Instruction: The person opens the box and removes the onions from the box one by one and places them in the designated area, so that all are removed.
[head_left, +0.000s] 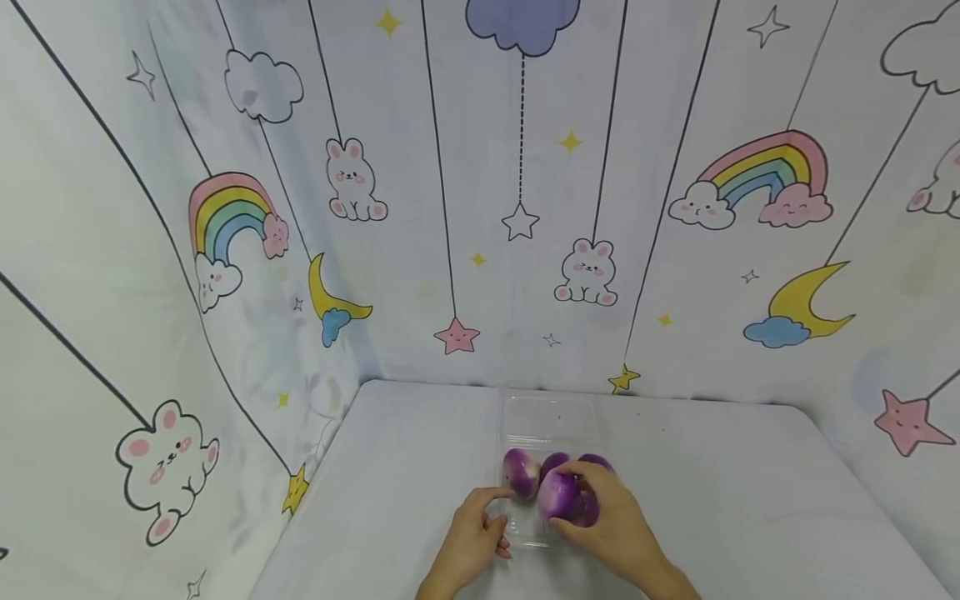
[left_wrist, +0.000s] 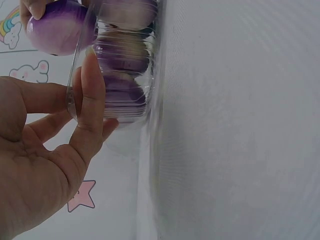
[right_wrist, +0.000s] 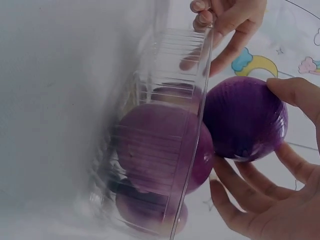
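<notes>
My right hand (head_left: 618, 529) grips a purple onion (head_left: 558, 497) between thumb and fingers, above a clear plastic box (head_left: 527, 535). In the right wrist view this held onion (right_wrist: 245, 117) is just outside the box's rim, beside another purple onion (right_wrist: 160, 147) seen through the wall. My left hand (head_left: 467, 537) holds the box's near left edge; the left wrist view shows its thumb and fingers pinching the thin wall (left_wrist: 73, 95). Several onions lie inside, among them one with a pale side (head_left: 520, 473) at the left. The right hand partly hides those at the right.
The box's transparent lid (head_left: 551, 417) lies folded back behind it on the white tabletop (head_left: 720, 483). White cloth walls (head_left: 517, 292) printed with rabbits, rainbows and stars rise behind and at both sides of the table.
</notes>
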